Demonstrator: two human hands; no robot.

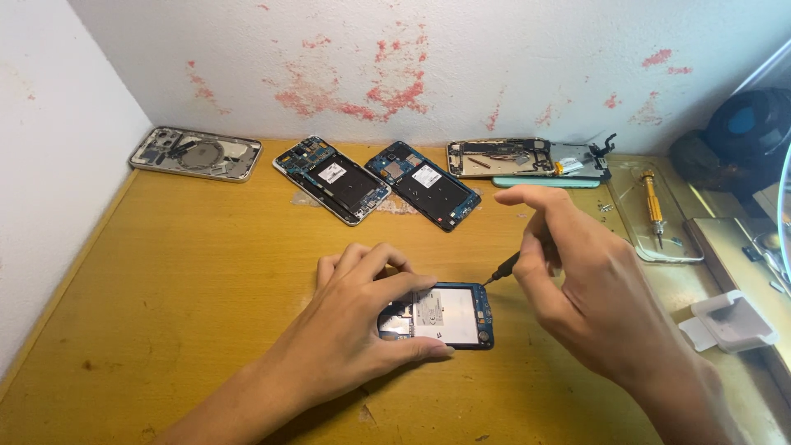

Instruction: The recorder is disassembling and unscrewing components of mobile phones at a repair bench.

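While your left hand point(354, 317) lies flat over the opened phone point(449, 316), thumb and forefinger pressed against its near and far edges to pin it to the wooden worktop point(206, 272), the work reads as partway through: the back cover is already off, the blue inner frame and a pale central panel are exposed, and the boards inside are still in place, so the screws appear largely left to deal with. Your right hand point(577, 280) is closed in a pinch on a small screwdriver point(501, 269), its dark tip resting at the phone's upper right corner. The phone sits at the middle of the worktop, near its front edge, lying flat, partly hidden under your left palm. Along the wall, well apart from it: a stripped silver phone chassis point(196, 153), two more opened phones point(332, 179) side by side, and a further dismantled frame point(527, 158). To the right, an orange-handled screwdriver point(653, 206) lies on a clear tray point(634, 239).
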